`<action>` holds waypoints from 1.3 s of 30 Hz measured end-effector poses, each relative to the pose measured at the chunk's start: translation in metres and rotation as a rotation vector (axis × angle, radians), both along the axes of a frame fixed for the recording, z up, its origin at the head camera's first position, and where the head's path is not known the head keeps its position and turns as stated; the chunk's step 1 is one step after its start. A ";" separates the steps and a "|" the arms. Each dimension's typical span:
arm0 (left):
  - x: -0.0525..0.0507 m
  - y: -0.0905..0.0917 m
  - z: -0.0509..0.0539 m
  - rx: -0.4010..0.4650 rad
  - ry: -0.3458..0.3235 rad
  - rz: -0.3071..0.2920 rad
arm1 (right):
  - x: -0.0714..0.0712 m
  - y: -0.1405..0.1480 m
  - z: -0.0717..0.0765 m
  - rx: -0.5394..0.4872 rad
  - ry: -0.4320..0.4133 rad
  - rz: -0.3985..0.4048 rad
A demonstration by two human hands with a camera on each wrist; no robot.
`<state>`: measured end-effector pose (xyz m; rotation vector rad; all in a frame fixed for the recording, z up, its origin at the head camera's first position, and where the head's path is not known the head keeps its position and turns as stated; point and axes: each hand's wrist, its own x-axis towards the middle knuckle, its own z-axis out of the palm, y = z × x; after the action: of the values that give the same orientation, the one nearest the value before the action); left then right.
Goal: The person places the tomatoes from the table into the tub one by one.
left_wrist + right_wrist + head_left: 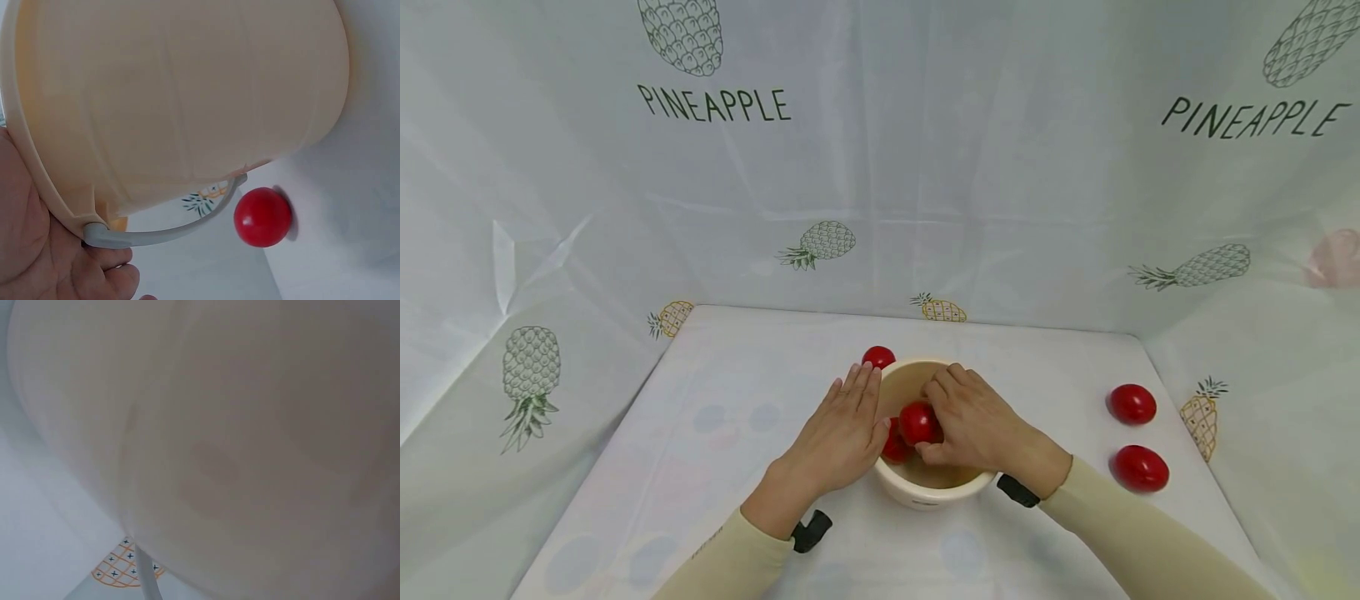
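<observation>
A cream bucket (917, 498) stands in the middle of the table, two red eggs in it. My right hand (977, 421) reaches over its right side and holds the upper red egg (920, 422) between thumb and fingers. The lower red egg (896, 446) lies partly behind that one. My left hand (842, 429), fingers straight and side by side, rests on the left of the rim. In the left wrist view its palm lies against the rim near the grey handle (156, 236). The bucket wall (206, 425) fills most of the right wrist view, hiding the right fingers.
Behind the bucket, to its left, lies another red egg (878, 357). Two more, a far one (1132, 404) and a near one (1140, 468), lie at the table's right edge. A pineapple-print sheet (985, 183) hangs around the white table (722, 367).
</observation>
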<state>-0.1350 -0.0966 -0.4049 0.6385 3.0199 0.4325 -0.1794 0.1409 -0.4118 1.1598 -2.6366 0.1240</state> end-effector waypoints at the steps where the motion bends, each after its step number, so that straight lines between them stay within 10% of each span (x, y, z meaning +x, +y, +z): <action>1: 0.000 0.000 0.000 -0.003 -0.001 0.000 | 0.000 0.000 0.000 -0.008 -0.004 0.001; 21: 0.001 0.000 0.001 0.013 -0.014 0.006 | 0.004 0.022 0.009 -0.177 0.202 -0.069; 39: 0.001 0.002 0.002 0.035 -0.022 0.024 | 0.025 0.174 -0.031 -0.190 0.455 -0.233</action>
<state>-0.1341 -0.0943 -0.4026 0.5957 3.0082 0.4914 -0.1543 0.3152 -0.4423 0.7119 -2.2737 0.0564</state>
